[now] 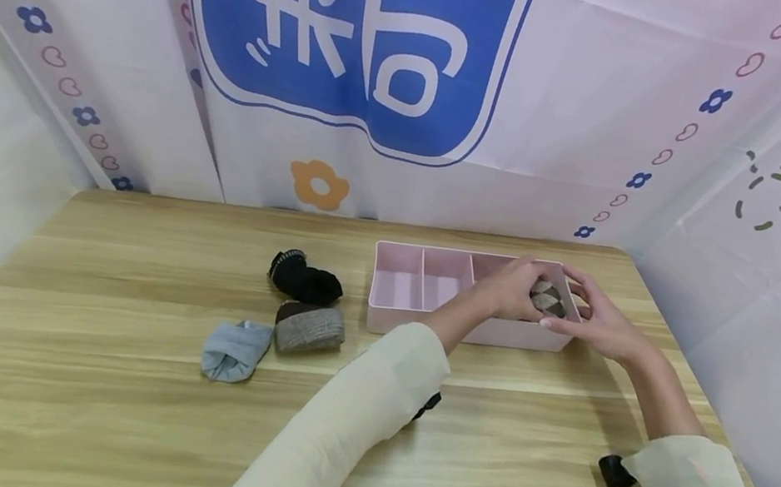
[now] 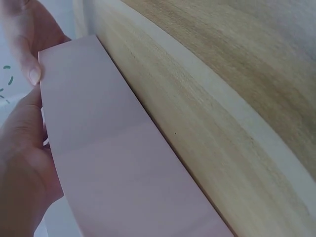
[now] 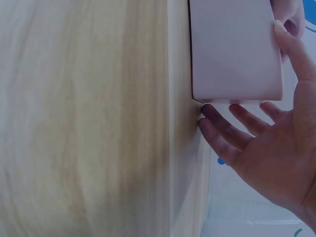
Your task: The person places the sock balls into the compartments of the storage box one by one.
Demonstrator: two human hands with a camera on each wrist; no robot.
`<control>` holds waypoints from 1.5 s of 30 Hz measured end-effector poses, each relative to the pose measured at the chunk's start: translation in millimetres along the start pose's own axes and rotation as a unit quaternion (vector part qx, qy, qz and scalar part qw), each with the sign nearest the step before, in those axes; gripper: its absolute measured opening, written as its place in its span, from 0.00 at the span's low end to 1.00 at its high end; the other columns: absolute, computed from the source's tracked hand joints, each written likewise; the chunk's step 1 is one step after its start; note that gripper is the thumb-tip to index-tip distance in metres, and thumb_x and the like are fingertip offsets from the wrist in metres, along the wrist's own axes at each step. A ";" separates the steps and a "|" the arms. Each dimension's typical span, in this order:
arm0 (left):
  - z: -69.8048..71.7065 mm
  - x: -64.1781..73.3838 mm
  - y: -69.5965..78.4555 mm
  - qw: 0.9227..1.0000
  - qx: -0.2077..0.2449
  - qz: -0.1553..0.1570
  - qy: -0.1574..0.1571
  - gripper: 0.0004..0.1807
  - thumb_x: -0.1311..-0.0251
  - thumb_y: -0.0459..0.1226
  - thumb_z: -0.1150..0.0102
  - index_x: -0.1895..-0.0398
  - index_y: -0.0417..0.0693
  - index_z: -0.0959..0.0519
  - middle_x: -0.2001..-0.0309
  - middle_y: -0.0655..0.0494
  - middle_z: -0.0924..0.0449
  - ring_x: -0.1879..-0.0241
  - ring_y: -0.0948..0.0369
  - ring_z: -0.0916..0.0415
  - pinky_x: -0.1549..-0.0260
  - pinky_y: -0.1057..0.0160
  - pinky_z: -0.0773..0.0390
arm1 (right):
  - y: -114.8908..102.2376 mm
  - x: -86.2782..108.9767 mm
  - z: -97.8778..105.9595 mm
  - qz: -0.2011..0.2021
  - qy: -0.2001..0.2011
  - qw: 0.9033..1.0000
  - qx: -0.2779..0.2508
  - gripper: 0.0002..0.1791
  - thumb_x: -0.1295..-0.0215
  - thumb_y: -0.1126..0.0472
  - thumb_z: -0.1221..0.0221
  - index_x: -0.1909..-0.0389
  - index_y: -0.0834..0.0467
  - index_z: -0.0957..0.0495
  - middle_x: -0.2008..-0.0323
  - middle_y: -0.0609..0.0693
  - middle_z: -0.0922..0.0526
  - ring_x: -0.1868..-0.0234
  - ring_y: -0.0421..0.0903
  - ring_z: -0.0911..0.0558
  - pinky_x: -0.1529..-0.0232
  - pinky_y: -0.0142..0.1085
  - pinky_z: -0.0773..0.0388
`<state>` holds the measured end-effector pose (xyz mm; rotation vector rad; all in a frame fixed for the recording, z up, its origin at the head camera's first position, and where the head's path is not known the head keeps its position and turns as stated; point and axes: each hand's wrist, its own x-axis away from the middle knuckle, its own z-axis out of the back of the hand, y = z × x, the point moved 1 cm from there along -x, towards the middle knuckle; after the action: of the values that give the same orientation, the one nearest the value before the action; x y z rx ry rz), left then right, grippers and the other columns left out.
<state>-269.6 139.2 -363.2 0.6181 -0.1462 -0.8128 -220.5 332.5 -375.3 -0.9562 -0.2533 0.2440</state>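
Note:
A pink divided box [image 1: 394,320] stands toward the right rear of the table. My left hand [image 1: 514,289] reaches down into its rightmost compartment and holds a rolled sock [image 1: 547,297] with a brown and beige diamond pattern. Part of that sock is hidden by the hand. At the box's right end, my right hand [image 1: 595,314] grips the corner, thumb on the front rim and fingers [image 3: 224,126] along the end wall. In the left wrist view the box's front wall [image 2: 108,138] hides the left fingertips.
Left of the box lie a black sock [image 1: 305,280], a grey-brown folded sock [image 1: 309,328] and a light blue-grey folded sock [image 1: 235,351]. The two left compartments show bare floors. A printed cloth [image 1: 443,192] hangs behind the wooden table [image 1: 109,403].

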 end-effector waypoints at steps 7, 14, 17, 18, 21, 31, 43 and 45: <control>2.0 2.2 -3.0 1.000 0.018 0.003 -0.002 0.27 0.42 0.41 0.23 0.39 0.51 0.19 0.40 0.54 0.23 0.44 0.62 0.31 0.49 0.72 0.30 | -1.6 -1.3 -2.8 0.001 -0.004 1.000 -0.004 0.57 0.31 0.59 0.35 0.16 0.57 0.66 0.20 0.71 0.58 0.26 0.78 0.43 0.32 0.66 0.34; 8.3 7.4 -4.9 0.999 0.045 0.018 -0.005 0.27 0.34 0.39 0.30 0.32 0.44 0.23 0.42 0.51 0.23 0.49 0.62 0.29 0.55 0.72 0.27 | -1.6 -2.8 -4.0 0.006 -0.005 1.000 -0.005 0.56 0.30 0.60 0.35 0.16 0.57 0.66 0.20 0.71 0.56 0.27 0.77 0.40 0.34 0.63 0.32; 11.5 11.6 -7.4 1.000 0.030 0.004 -0.007 0.28 0.33 0.41 0.31 0.32 0.42 0.24 0.41 0.50 0.23 0.49 0.62 0.28 0.54 0.72 0.27 | -1.5 -3.3 -4.4 0.008 -0.004 1.000 -0.005 0.56 0.31 0.60 0.35 0.16 0.57 0.66 0.21 0.72 0.55 0.27 0.76 0.39 0.34 0.63 0.32; 12.7 13.5 -8.1 1.000 0.027 -0.002 -0.009 0.29 0.33 0.41 0.31 0.32 0.41 0.25 0.40 0.49 0.23 0.49 0.62 0.26 0.54 0.73 0.26 | -1.4 -3.5 -4.5 0.008 -0.004 1.000 -0.004 0.56 0.31 0.60 0.35 0.16 0.57 0.65 0.21 0.72 0.55 0.27 0.76 0.39 0.34 0.63 0.32; 18.2 21.1 -9.0 1.000 0.011 -0.015 -0.016 0.31 0.33 0.41 0.31 0.31 0.40 0.26 0.37 0.47 0.24 0.45 0.60 0.24 0.47 0.71 0.25 | -1.2 -3.4 -4.3 0.004 -0.002 1.000 0.002 0.57 0.31 0.59 0.34 0.16 0.57 0.65 0.21 0.72 0.55 0.27 0.77 0.41 0.33 0.66 0.34; 46.9 55.3 -13.6 0.998 0.000 -0.054 -0.021 0.32 0.33 0.40 0.31 0.31 0.35 0.28 0.32 0.44 0.24 0.29 0.52 0.31 0.27 0.63 0.37 | 0.0 -1.8 -0.9 -0.019 -0.001 0.999 0.027 0.60 0.33 0.54 0.32 0.16 0.56 0.67 0.21 0.73 0.55 0.26 0.80 0.47 0.31 0.72 0.41; 82.1 115.6 -27.6 0.998 -0.013 -0.058 0.012 0.28 0.32 0.38 0.33 0.32 0.38 0.26 0.32 0.45 0.24 0.29 0.52 0.31 0.27 0.60 0.36 | 1.2 -2.0 -0.7 -0.011 0.004 1.000 0.026 0.59 0.33 0.57 0.32 0.16 0.56 0.65 0.21 0.74 0.56 0.27 0.81 0.46 0.31 0.72 0.42; 87.3 127.9 -31.6 0.998 -0.015 -0.055 0.017 0.28 0.32 0.38 0.33 0.32 0.39 0.25 0.33 0.45 0.23 0.29 0.52 0.31 0.28 0.59 0.35 | 0.7 -1.6 -0.8 -0.011 0.005 1.000 0.026 0.59 0.33 0.57 0.32 0.16 0.56 0.65 0.21 0.74 0.56 0.27 0.81 0.46 0.31 0.72 0.42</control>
<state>-232.4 -9.2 -323.8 0.6148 -0.0693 -0.9095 -221.8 331.7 -376.5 -0.9021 -0.2477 0.2252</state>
